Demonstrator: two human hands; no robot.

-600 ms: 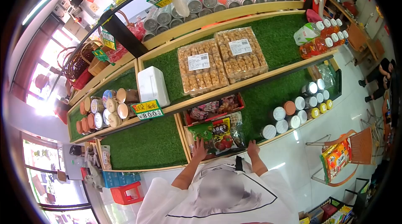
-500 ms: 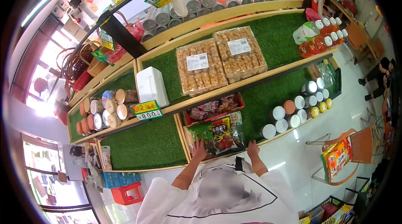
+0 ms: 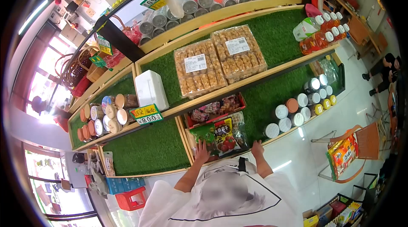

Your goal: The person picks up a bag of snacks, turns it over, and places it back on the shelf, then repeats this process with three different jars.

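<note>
1. Left hand (image 3: 201,152) reaches forward from a bare forearm, palm down, fingers spread flat on the near end of the green snack packet (image 3: 205,137); pressing on it, not wrapped round it
2. Right hand (image 3: 257,148) is stretched forward too, fingers extended and open, resting at the wooden front rail (image 3: 280,137) of the lower shelf, just right of the packets and holding nothing
3. Both elbows are bent, with the arms coming out of short white sleeves
4. The green packet lies flat in the front compartment of the lower shelf, long axis running away from the person, near end under the left fingers. The red-and-black packet (image 3: 224,133) lies beside it, touching, with the same lie
5. A clear bag (image 3: 240,130) sits just right of these; its contents are too small to read
6. Behind them a red tray (image 3: 214,109) of mixed sweets is partly tucked under the shelf above
7. Hard to make out: print on the packets, and the left palm's contact, hidden by the hand's own back
8. Nearby: white-lidded jars (image 3: 293,112) on the green turf to the right, and a yellow price tag (image 3: 145,113) on the shelf edge to the left
</note>
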